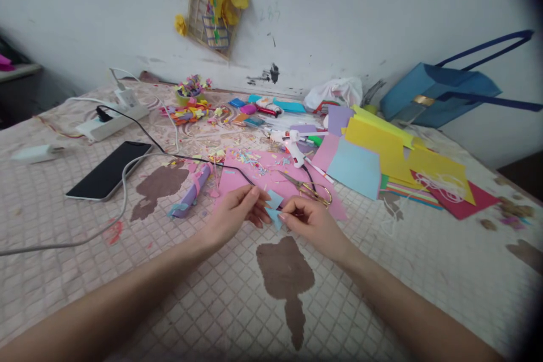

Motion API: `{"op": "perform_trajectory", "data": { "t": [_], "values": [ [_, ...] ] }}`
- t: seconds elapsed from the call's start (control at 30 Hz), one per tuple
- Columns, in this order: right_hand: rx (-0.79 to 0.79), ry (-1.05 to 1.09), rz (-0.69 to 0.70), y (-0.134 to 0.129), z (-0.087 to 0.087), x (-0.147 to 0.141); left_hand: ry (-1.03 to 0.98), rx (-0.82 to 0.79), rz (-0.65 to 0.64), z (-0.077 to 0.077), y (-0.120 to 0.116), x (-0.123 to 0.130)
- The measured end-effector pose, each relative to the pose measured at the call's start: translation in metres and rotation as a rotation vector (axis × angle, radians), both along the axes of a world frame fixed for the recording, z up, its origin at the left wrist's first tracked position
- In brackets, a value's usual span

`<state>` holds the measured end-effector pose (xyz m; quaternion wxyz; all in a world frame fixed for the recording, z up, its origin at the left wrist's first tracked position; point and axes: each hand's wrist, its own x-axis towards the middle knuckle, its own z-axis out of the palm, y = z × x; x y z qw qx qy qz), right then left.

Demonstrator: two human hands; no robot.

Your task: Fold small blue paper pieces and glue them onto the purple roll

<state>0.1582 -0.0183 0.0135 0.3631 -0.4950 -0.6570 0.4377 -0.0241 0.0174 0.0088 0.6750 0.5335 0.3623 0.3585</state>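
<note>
Small light-blue paper pieces (275,199) sit between my two hands, above the near edge of a pink sheet (337,208). My left hand (240,209) has its thumb and fingers closed on the blue paper from the left. From the right, my right hand (309,220) pinches the lower part of the blue paper between thumb and fingers. Gold-handled scissors (313,189) lie just behind my right hand. A white glue gun (293,150) rests farther back on the pink sheet, near scattered paper scraps (250,159). A purple paper roll (193,192) lies left of my left hand.
A black phone (111,171), cables and a white power strip (112,124) are on the left. Colored paper sheets (375,144) and white string (443,188) lie right. A blue bag (441,93), a white plastic bag (335,92) and a small flower pot (190,96) stand at the back.
</note>
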Motion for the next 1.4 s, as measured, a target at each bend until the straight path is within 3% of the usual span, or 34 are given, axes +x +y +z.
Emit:
{"op": "perform_trajectory", "data": {
  "t": [0.17, 0.33, 0.53, 0.63, 0.9, 1.07, 1.4],
  "values": [
    [-0.077, 0.064, 0.028, 0.0024, -0.0029, 0.0021, 0.1, 0.067, -0.103, 0.0021, 0.0001, -0.0026],
    [-0.087, 0.049, 0.062, 0.0011, -0.0018, 0.0017, 0.184, 0.146, -0.077, 0.0024, -0.0017, -0.0027],
    [0.198, -0.107, -0.127, -0.0047, -0.0018, -0.0049, 0.191, 0.104, -0.094, 0.0051, -0.0043, 0.0004],
    [0.295, -0.159, -0.15, -0.0066, -0.0021, -0.0069, 0.183, 0.054, -0.121, 0.0038, -0.0037, 0.0004],
    [-0.008, 0.118, -0.05, 0.0003, -0.0046, 0.0003, 0.039, -0.102, -0.194, 0.0026, 0.0032, -0.0031],
    [-0.067, 0.23, -0.049, 0.0, -0.0083, -0.0005, 0.071, 0.008, -0.103, 0.001, 0.0033, -0.0024],
    [0.147, 0.033, -0.106, 0.0007, -0.0051, 0.0023, 0.197, 0.267, -0.12, 0.0039, 0.0023, -0.0044]
  ]
}}
